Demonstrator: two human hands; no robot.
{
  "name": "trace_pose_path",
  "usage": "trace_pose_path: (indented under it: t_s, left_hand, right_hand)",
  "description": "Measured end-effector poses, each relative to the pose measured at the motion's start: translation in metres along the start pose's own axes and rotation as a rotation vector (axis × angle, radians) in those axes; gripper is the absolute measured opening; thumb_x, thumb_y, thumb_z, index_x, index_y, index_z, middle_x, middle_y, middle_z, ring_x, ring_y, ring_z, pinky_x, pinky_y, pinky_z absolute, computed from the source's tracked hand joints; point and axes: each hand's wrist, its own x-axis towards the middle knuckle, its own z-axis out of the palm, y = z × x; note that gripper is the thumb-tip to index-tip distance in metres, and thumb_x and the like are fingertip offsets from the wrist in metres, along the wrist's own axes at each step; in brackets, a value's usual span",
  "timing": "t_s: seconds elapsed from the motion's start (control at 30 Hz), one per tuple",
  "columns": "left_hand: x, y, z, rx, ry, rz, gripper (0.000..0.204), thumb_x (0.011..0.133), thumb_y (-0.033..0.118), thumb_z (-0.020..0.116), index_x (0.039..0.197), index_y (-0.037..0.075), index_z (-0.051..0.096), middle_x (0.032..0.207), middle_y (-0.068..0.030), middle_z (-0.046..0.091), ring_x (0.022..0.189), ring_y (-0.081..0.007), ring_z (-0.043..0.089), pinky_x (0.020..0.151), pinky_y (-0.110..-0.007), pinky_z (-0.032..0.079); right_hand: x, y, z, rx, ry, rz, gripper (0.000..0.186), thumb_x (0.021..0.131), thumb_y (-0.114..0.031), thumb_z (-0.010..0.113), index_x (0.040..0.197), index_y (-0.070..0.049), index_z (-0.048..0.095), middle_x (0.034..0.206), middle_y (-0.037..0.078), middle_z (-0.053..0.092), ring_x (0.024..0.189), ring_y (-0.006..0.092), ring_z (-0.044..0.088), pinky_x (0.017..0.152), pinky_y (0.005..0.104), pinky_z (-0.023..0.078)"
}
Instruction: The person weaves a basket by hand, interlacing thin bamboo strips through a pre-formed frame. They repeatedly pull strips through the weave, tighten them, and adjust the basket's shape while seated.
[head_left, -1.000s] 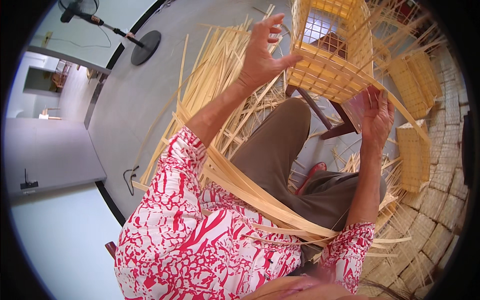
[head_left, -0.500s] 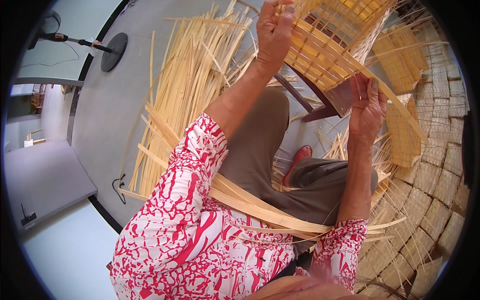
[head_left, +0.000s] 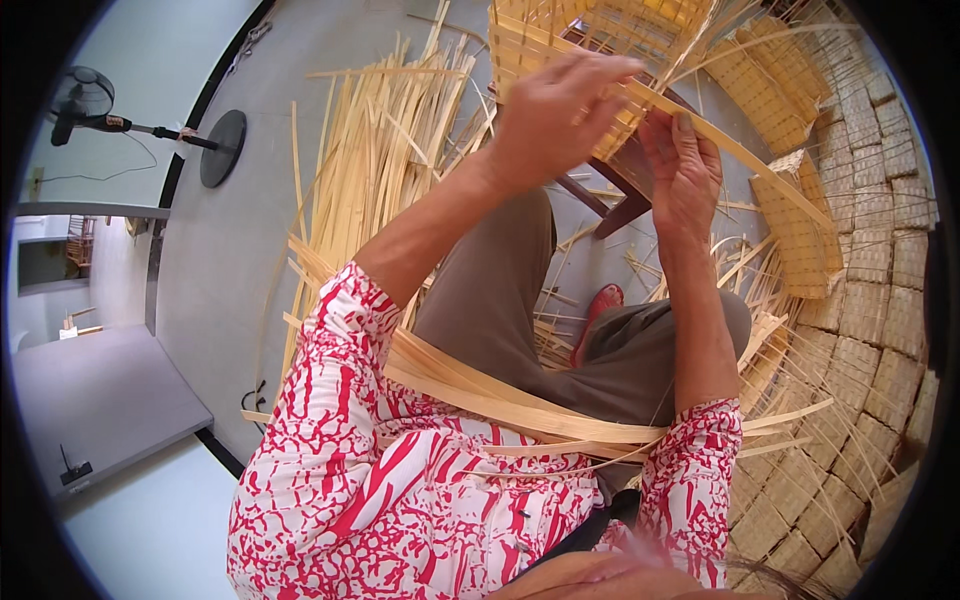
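A woven bamboo basket [head_left: 520, 55] is at the top, with a long flat strip [head_left: 760, 165] running from it down to the right. My left hand [head_left: 555, 120] is in front of the basket's lower edge, fingers curled toward the strip; what they grip is hidden. Lower right of it, my right hand [head_left: 685, 180] pinches the strip at the basket's corner, thumb up. A dark wooden stool [head_left: 620, 185] shows beneath the basket. More long strips [head_left: 520, 405] lie across my lap.
Loose bamboo strips [head_left: 350, 170] cover the floor at left. Woven pieces [head_left: 765, 85] stand at right beside a mass of stacked woven blocks [head_left: 865, 300]. A standing fan [head_left: 222, 148], an open doorway [head_left: 110, 270] and a grey door [head_left: 110, 400] are on the left.
My left hand has left the basket's upper left edge and come down and right toward the corner. The basket and my right hand have shifted leftward and up in view.
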Motion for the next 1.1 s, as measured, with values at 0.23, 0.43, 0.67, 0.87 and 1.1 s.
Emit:
trace_pose_path:
  t_s: [0.23, 0.43, 0.67, 0.87, 1.1]
  left_hand:
    - [0.019, -0.009, 0.022, 0.119, -0.262, -0.067, 0.013, 0.091, 0.011, 0.066, 0.101, 0.003, 0.061, 0.089, -0.0138, 0.073, 0.078, -0.0314, 0.072, 0.068, -0.039, 0.056]
    - [0.029, -0.018, 0.013, 0.036, -0.352, -0.035, 0.012, 0.094, 0.014, 0.065, 0.096, 0.002, 0.063, 0.074, -0.0126, 0.071, 0.068, -0.0226, 0.073, 0.058, -0.031, 0.056]
    - [0.03, -0.023, 0.013, 0.059, -0.361, -0.036, 0.015, 0.097, 0.016, 0.061, 0.094, 0.002, 0.061, 0.07, -0.0124, 0.069, 0.065, -0.0222, 0.073, 0.056, -0.033, 0.055]
    - [0.024, -0.028, 0.016, 0.034, -0.351, -0.059, 0.014, 0.098, 0.016, 0.059, 0.101, 0.002, 0.056, 0.079, -0.0201, 0.061, 0.072, -0.0395, 0.065, 0.061, -0.044, 0.051]
    - [0.034, -0.009, -0.005, -0.201, -0.497, -0.195, 0.013, 0.097, 0.013, 0.058, 0.092, 0.001, 0.056, 0.077, -0.0225, 0.06, 0.074, -0.0442, 0.063, 0.061, -0.046, 0.05]
  right_hand:
    - [-0.006, 0.016, 0.016, 0.08, -0.049, -0.01, 0.014, 0.098, -0.014, 0.067, 0.109, -0.005, 0.071, 0.103, 0.004, 0.072, 0.096, 0.0141, 0.069, 0.084, 0.0286, 0.058]
    - [-0.008, 0.017, 0.013, 0.072, -0.07, -0.007, 0.016, 0.097, -0.014, 0.068, 0.11, -0.006, 0.071, 0.105, 0.004, 0.073, 0.098, 0.0137, 0.07, 0.085, 0.028, 0.058]
    - [-0.009, 0.019, 0.014, 0.057, -0.088, -0.017, 0.017, 0.099, -0.015, 0.066, 0.112, -0.005, 0.071, 0.106, 0.006, 0.073, 0.099, 0.0138, 0.07, 0.086, 0.0278, 0.058]
    - [-0.007, 0.019, 0.014, 0.062, -0.11, 0.007, 0.019, 0.099, -0.018, 0.066, 0.112, -0.005, 0.071, 0.105, 0.006, 0.073, 0.097, 0.0135, 0.07, 0.087, 0.0276, 0.057]
    - [-0.006, 0.013, 0.014, -0.161, -0.099, -0.171, 0.021, 0.097, -0.019, 0.069, 0.109, -0.002, 0.071, 0.099, 0.006, 0.075, 0.09, 0.0113, 0.07, 0.084, 0.0265, 0.058]
